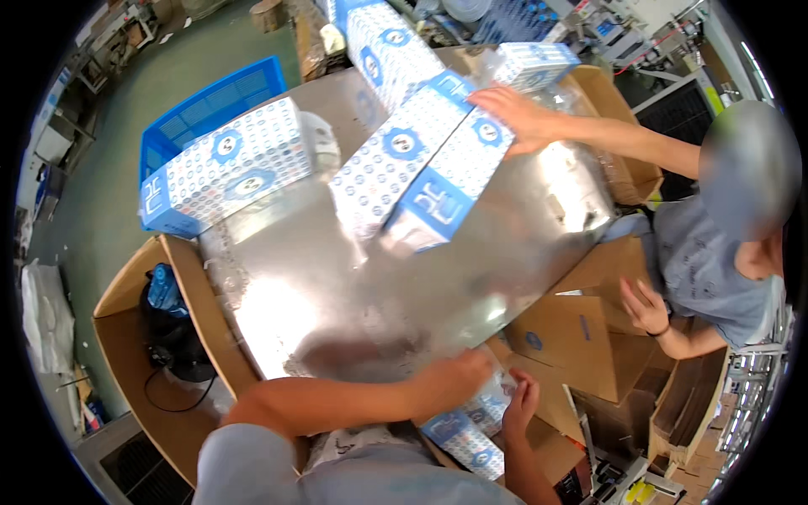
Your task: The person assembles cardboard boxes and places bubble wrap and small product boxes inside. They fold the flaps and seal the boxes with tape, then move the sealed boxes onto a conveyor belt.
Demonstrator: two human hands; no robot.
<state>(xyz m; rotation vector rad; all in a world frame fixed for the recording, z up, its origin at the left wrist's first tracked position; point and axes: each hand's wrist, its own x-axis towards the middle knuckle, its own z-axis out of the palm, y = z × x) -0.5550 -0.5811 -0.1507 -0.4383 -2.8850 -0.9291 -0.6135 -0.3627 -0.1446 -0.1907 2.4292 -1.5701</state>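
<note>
In front of me, a white-and-blue patterned box (459, 439) sits low in an open brown carton (551, 442). My left hand (454, 383) is just above its upper end, at the metal table's near edge. Motion smears its fingers, which look bent inward. Beside the box on the right is my right hand (520, 404), fingers loosely curled and apart, with no held thing visible. Shiny clear wrap (492, 387) shows between my hands. Whether either hand touches the box or the wrap I cannot tell.
A co-worker's hand (513, 114) rests on two patterned boxes (404, 151) on the metal table (337, 295). Another box (240, 160) lies by a blue crate (210, 97). An open carton (135, 353) holding a black bag stands left; folded cartons (690, 404) stand right.
</note>
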